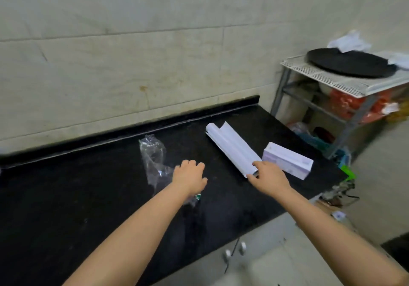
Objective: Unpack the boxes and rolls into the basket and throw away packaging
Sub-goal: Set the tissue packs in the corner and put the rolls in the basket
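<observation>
On the black counter (88, 197) lies a white paper roll (232, 147), its loose sheet curling up at the far end. My right hand (267, 176) touches the roll's near end, thumb and fingers around it. A pale purple box (287, 160) lies just right of the roll. Crumpled clear plastic packaging (152, 157) lies left of centre; my left hand (190, 176) rests on its near part, fingers curled down over it. Whether that hand grips the plastic is unclear. No basket is in view.
A metal rack (340, 82) stands to the right of the counter, with a black round pan (352, 63) on top and bags on its lower shelves. The tiled wall runs behind the counter. White cabinet doors (254, 261) sit below the counter's front edge.
</observation>
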`<state>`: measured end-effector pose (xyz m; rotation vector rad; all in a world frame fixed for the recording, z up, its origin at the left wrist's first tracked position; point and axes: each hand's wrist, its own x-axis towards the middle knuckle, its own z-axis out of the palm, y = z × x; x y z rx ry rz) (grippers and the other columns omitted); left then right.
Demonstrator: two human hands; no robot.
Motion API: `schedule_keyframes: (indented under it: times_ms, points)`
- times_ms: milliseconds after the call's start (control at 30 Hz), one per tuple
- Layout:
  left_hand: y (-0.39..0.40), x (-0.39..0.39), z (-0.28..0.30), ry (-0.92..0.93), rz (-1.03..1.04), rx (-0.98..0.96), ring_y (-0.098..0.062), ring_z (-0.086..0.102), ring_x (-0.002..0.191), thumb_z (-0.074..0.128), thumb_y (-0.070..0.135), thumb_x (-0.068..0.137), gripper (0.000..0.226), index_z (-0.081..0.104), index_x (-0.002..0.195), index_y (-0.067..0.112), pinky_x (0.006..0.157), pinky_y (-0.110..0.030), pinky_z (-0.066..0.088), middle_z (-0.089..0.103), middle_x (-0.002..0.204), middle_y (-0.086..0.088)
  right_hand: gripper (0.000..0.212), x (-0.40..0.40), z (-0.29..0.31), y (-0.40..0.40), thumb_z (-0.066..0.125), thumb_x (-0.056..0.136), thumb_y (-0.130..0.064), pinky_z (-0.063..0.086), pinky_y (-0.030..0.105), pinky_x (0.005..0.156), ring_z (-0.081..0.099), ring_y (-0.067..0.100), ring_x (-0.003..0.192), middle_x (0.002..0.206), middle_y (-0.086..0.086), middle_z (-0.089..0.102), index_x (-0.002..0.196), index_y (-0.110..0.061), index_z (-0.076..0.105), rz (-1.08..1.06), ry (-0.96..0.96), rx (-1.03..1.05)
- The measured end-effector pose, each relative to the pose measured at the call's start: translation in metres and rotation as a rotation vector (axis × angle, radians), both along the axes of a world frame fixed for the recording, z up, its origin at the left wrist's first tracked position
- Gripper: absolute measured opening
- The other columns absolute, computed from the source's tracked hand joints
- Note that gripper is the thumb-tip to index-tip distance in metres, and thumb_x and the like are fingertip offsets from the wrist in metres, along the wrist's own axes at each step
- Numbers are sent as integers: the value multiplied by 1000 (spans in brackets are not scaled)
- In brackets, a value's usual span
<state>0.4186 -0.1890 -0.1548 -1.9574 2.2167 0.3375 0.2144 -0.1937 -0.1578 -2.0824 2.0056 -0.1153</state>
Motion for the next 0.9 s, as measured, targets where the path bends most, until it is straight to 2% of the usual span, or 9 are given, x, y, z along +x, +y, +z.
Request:
schedule_keyframes:
  times_ms: [100, 233, 567, 667, 767, 833, 900]
  points:
    - [-28, -27, -15, -8, 2, 39, -30, 34, 131, 41, 36, 95, 47, 38, 136, 13, 104, -42, 36, 41, 140, -10, 37, -45, -11, -30, 49, 88, -33, 48, 38, 82, 56, 31, 107, 113, 14, 64, 115, -9, 58, -28, -4, 18]
    - [-56, -44, -35, 7, 22, 101, -29, 33, 132, 41, 37, 95, 47, 37, 136, 13, 104, -42, 37, 40, 142, -10, 40, -80, -28, -66, 50, 89, -32, 46, 37, 92, 51, 30, 115, 122, 15, 59, 121, -8, 54, -60, 10, 60]
    - [-125, -62, -65, 101, 41, 169, -28, 39, 128, 41, 34, 96, 46, 37, 135, 12, 100, -40, 41, 43, 138, -11, 44, -76, -57, -127, 50, 89, -32, 40, 33, 97, 47, 28, 120, 128, 12, 55, 127, -11, 48, -28, -44, 137]
    - [-140, -57, -71, 14, 12, 94, -27, 42, 124, 42, 32, 95, 39, 43, 128, 11, 99, -39, 39, 46, 133, -10, 65, -49, -68, -145, 56, 83, -46, 36, 34, 104, 41, 26, 127, 138, 11, 44, 137, -15, 37, 30, -71, 197]
    - [-147, -44, -77, -53, 32, 91, -27, 41, 124, 42, 31, 95, 37, 43, 127, 11, 101, -39, 37, 45, 133, -9, 99, -17, -81, -162, 59, 71, -65, 27, 44, 112, 23, 34, 139, 154, 15, 16, 146, -24, 10, -24, -39, 355]
    - [-147, -35, -82, -65, 58, 106, -27, 39, 126, 41, 31, 95, 39, 41, 129, 12, 102, -39, 36, 44, 134, -10, 112, 2, -89, -171, 61, 66, -69, 22, 50, 113, 16, 38, 141, 156, 16, 1, 145, -29, -7, -60, -35, 437]
    - [-145, -26, -84, -53, 98, 93, -27, 40, 125, 40, 30, 95, 39, 41, 130, 12, 101, -38, 37, 45, 134, -9, 117, 17, -94, -180, 63, 63, -70, 25, 50, 111, 22, 38, 138, 155, 16, 5, 144, -30, -12, -68, -53, 420]
